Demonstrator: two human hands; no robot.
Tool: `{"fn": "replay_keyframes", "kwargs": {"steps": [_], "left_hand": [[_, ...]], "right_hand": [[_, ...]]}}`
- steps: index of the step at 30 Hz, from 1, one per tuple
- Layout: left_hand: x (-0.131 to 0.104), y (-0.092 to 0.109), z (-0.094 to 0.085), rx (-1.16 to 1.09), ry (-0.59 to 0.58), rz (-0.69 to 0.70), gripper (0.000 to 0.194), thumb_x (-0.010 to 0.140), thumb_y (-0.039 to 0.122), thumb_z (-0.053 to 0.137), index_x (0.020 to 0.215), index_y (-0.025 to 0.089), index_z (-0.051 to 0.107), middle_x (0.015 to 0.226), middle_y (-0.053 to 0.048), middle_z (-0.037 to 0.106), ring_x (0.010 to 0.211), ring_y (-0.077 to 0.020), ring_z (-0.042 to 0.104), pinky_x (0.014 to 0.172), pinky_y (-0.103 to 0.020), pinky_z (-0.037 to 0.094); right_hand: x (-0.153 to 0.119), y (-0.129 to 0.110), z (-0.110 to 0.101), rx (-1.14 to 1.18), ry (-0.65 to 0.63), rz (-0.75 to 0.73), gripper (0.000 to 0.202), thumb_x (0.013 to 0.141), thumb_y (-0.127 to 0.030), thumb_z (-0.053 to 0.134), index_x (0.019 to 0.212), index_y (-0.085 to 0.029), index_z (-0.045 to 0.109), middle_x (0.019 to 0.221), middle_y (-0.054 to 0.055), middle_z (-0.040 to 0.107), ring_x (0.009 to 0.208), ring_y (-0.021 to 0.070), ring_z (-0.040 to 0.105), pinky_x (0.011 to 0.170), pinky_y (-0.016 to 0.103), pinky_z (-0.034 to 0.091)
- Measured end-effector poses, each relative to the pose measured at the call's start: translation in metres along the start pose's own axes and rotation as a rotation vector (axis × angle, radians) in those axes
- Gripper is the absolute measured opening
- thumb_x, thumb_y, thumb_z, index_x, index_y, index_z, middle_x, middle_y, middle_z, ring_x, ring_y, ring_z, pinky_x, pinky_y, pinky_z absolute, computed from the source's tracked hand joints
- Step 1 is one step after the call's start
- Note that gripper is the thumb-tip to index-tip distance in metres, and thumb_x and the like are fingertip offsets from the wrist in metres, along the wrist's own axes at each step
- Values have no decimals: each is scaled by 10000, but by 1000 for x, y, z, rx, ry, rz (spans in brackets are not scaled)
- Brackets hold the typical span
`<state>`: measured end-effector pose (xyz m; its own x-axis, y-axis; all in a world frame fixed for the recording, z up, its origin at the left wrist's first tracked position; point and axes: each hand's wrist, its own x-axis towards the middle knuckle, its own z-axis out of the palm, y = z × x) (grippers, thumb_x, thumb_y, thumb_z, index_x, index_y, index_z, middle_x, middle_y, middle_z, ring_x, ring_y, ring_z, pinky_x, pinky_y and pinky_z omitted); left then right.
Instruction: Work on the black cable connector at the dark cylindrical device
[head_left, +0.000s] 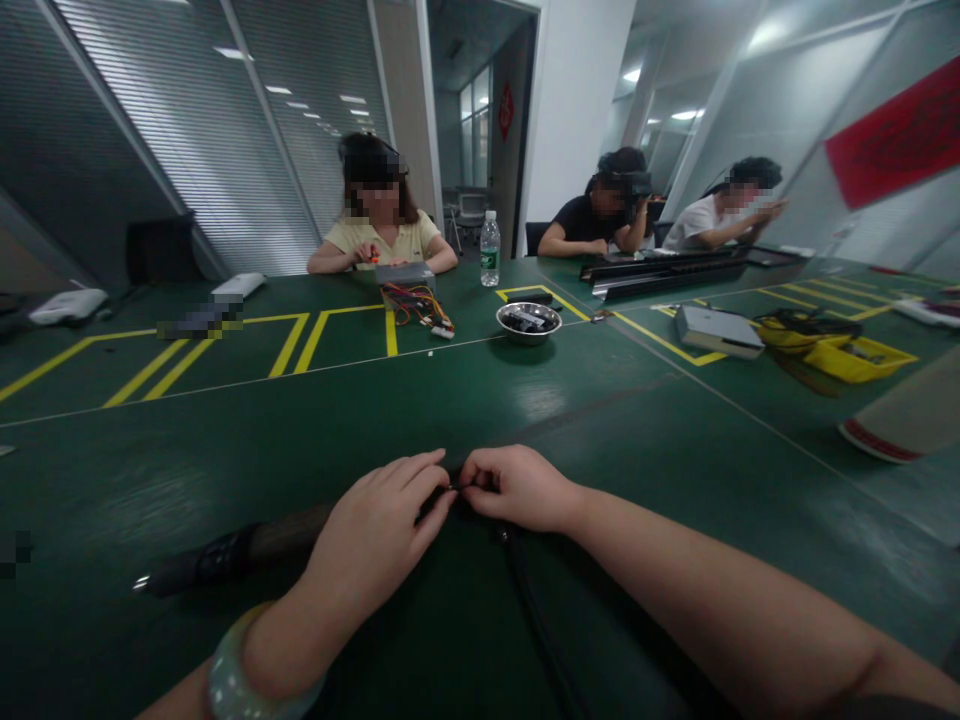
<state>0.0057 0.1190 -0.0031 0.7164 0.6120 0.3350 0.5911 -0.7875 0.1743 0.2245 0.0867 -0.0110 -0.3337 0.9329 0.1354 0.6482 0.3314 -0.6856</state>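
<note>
My left hand (379, 525), with a pale bangle (251, 665) at the wrist, lies over a long dark rod (289, 535). The rod has a black grip-like section and a shiny metal tip at its left end; its middle is covered by the hand. My left thumb and fingers are closed, meeting my right hand (517, 488) in front of me. Curled in a pinch, the right fingers touch the same small dark spot, where a thin piece shows, too small to name. A black cord or strap (534, 605) runs from below my right hand toward me.
Beyond my hands stand a metal bowl (528, 323) of dark parts, a water bottle (490, 250) and a grey box with coloured cables (412, 303). To the right are a silver box (718, 331), a yellow tray (862, 358) and black rails (667, 272). Several people sit across the table.
</note>
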Motion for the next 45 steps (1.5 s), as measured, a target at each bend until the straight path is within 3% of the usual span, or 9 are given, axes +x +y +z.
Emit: {"fn": "replay_keyframes", "kwargs": {"steps": [4, 11, 17, 24, 29, 35, 41, 45], "left_hand": [[0, -2, 2, 7, -8, 12, 181, 884, 262, 592, 1063, 261, 614, 1307, -41, 615, 1139, -266, 608, 932, -475, 522], [2, 0, 1, 24, -3, 18, 107, 898, 267, 553, 973, 248, 627, 1289, -45, 625, 1134, -270, 610, 935, -484, 512], [1, -1, 1, 20, 22, 33, 175, 902, 261, 545, 1056, 249, 626, 1297, -42, 625, 1132, -264, 619, 916, -468, 528], [1, 0, 0, 2, 18, 29, 130, 916, 270, 534, 988, 237, 637, 1254, -51, 650, 1121, -263, 627, 920, -460, 530], [0, -2, 3, 9, 15, 36, 186, 884, 267, 579, 1064, 246, 619, 1301, -47, 625, 1132, -266, 622, 922, -466, 532], [2, -1, 1, 10, 14, 35, 101, 888, 244, 550, 945, 236, 634, 1272, -50, 641, 1113, -267, 631, 913, -465, 533], [0, 0, 1, 29, 18, 55, 170, 921, 267, 525, 1064, 253, 616, 1337, -49, 599, 1146, -263, 609, 933, -471, 521], [0, 0, 2, 22, -10, 55, 127, 930, 262, 516, 1008, 250, 615, 1307, -49, 616, 1143, -255, 610, 936, -465, 517]], "right_hand": [[1, 3, 2, 13, -5, 9, 68, 852, -218, 632, 917, -208, 652, 740, -40, 635, 634, 94, 554, 586, 201, 349], [2, 2, 3, 3, 6, 13, 53, 853, -215, 636, 902, -206, 655, 731, -36, 633, 632, 97, 554, 588, 203, 351], [1, 0, 1, -5, 2, 11, 62, 854, -212, 638, 914, -206, 651, 743, -34, 637, 641, 100, 567, 592, 204, 355], [1, 2, 1, -12, -4, 7, 64, 857, -216, 632, 917, -211, 654, 741, -38, 640, 630, 94, 554, 585, 202, 350], [2, 3, 2, -9, 4, -2, 60, 852, -211, 633, 909, -212, 650, 736, -40, 635, 632, 94, 556, 588, 202, 348], [2, 3, 2, -7, -3, 12, 64, 849, -209, 635, 908, -211, 658, 733, -37, 636, 631, 95, 545, 585, 204, 343], [1, 2, 2, 3, 6, 3, 71, 849, -214, 633, 914, -211, 660, 728, -40, 634, 632, 94, 547, 589, 201, 348], [1, 0, 0, -7, 2, 12, 74, 841, -208, 635, 910, -211, 663, 728, -41, 636, 633, 93, 550, 590, 200, 348]]}}
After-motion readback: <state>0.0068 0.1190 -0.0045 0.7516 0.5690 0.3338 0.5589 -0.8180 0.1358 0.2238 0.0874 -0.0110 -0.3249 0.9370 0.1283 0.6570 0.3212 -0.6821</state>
